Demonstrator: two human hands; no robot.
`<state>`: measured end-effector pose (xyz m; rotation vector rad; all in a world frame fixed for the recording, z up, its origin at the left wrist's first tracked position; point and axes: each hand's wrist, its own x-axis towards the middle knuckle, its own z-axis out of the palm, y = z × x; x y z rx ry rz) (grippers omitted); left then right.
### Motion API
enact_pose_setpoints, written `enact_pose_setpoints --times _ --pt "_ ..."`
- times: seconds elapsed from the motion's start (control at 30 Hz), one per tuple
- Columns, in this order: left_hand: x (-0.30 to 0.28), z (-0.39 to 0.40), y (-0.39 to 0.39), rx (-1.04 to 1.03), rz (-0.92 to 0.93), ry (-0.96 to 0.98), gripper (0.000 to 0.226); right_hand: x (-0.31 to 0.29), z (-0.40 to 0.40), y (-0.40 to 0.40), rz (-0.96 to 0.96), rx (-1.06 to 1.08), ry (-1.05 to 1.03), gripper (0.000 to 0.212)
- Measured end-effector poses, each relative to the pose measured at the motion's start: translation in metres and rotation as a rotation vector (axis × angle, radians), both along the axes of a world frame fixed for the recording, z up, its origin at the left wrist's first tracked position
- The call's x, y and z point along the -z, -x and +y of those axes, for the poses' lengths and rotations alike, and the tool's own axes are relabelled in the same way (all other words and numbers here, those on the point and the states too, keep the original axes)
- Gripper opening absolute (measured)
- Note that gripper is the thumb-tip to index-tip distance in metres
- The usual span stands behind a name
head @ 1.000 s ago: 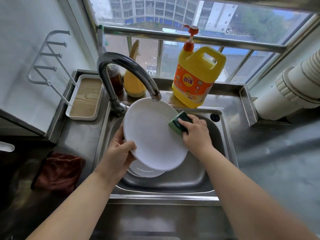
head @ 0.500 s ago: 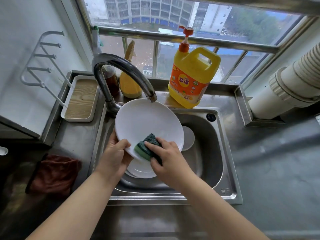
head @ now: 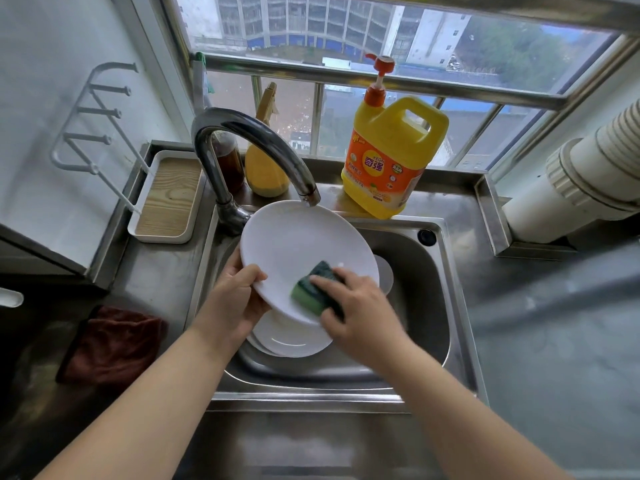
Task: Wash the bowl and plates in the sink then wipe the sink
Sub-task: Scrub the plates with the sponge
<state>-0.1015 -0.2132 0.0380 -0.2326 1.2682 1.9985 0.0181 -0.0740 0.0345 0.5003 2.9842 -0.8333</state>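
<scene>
A large white plate is tilted over the steel sink, just below the tap spout. My left hand grips the plate's lower left rim, thumb on its face. My right hand holds a green sponge and presses it against the plate's lower right part. Beneath, in the basin, lies another white plate. A further white dish shows partly behind the held plate's right edge.
The curved tap arches over the sink's back left. A yellow detergent jug with a pump, a yellow spray bottle and a dark bottle stand on the sill ledge. A brown cloth lies on the left counter; a white wood-lined tray behind it.
My right hand with the sponge came down from the plate's upper right edge to its lower part, then shifted slightly right. The left hand keeps its hold on the rim.
</scene>
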Motion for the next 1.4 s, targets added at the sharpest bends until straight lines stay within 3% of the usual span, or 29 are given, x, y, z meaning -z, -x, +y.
enact_pose_setpoints --times 0.07,0.2,0.37,0.47,0.57,0.67,0.77,0.83,0.97,1.07,1.2,1.4 --pt "0.002 0.0 -0.001 -0.004 -0.011 0.016 0.054 0.0 -0.018 -0.005 -0.015 -0.083 0.018 0.069" --pt "0.002 -0.005 0.005 0.025 -0.059 0.084 0.051 0.012 0.0 -0.009 0.018 -0.215 -0.195 0.081" --pt "-0.002 -0.005 0.015 0.1 -0.077 0.114 0.052 0.018 0.028 -0.018 0.078 -0.188 -0.351 0.087" --pt "-0.005 -0.003 0.015 0.084 -0.072 0.088 0.051 0.016 0.032 -0.019 0.152 -0.191 -0.433 0.081" --pt "-0.007 0.002 0.015 0.068 -0.042 0.052 0.044 0.013 0.027 -0.018 0.267 -0.142 -0.455 0.06" --pt "-0.003 0.012 -0.004 0.049 -0.047 -0.003 0.063 0.013 0.009 -0.015 0.301 -0.064 -0.414 0.046" --pt "0.003 0.023 -0.038 0.02 -0.066 -0.042 0.049 0.017 -0.011 -0.008 0.232 0.045 -0.316 0.045" --pt "0.005 0.024 -0.049 0.005 -0.035 -0.041 0.041 0.017 -0.015 -0.006 0.161 0.073 -0.222 0.048" --pt "0.003 0.011 -0.036 0.038 0.003 -0.038 0.053 0.011 -0.002 -0.011 -0.032 -0.068 0.109 0.068" --pt "0.004 0.005 -0.026 0.024 -0.029 0.001 0.055 0.015 0.023 -0.016 -0.008 -0.109 0.079 0.058" --pt "0.004 0.002 -0.022 0.01 -0.051 0.025 0.052 0.021 0.05 -0.014 -0.095 0.004 -0.072 0.047" --pt "0.004 0.006 -0.021 0.047 0.002 0.007 0.055 0.001 -0.013 -0.007 0.029 -0.021 0.276 0.05"
